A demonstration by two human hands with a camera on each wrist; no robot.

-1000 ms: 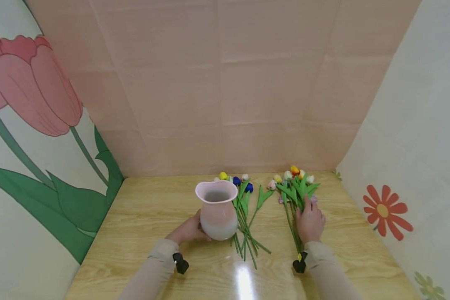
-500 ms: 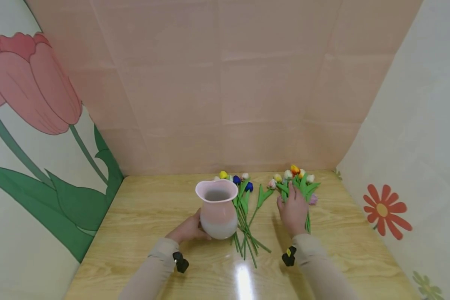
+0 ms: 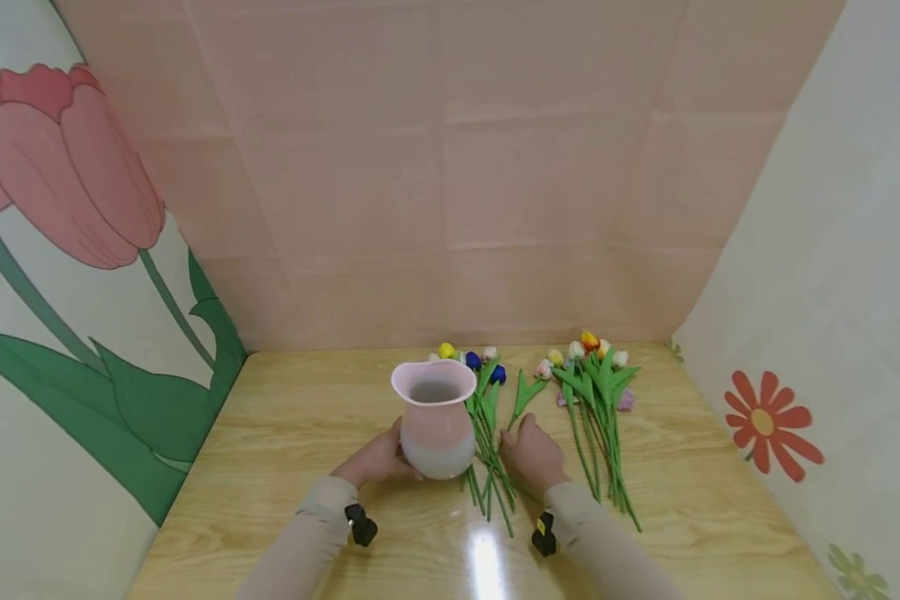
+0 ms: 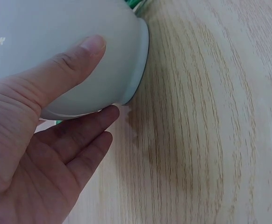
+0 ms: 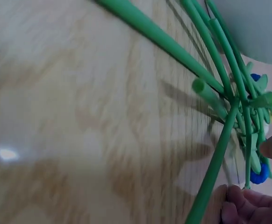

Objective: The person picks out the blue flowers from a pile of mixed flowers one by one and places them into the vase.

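A pink-and-white vase (image 3: 437, 437) with a flared, wavy rim is left of centre. My left hand (image 3: 382, 458) holds it from the left; in the left wrist view the thumb (image 4: 75, 65) lies on its side and the fingers curl beneath, near the foot. My right hand (image 3: 534, 454) is low over the table, fingertips right at the stem of a tulip (image 3: 543, 369). In the right wrist view, thumb and fingers (image 5: 234, 207) are apart, around the green stems (image 5: 241, 107). Several tulips with blue flowers (image 3: 498, 375) and a yellow flower lie beside the vase.
A second bunch of tulips (image 3: 603, 383) lies at the right, its stems (image 3: 618, 475) pointing toward me. The wooden table (image 3: 307, 392) meets a pink sheet (image 3: 450, 208) at the back. Flower-patterned walls stand on both sides.
My right hand has left the right bunch and moved left to the single tulip's stem between the two bunches. The left hand and the vase have stayed in place.
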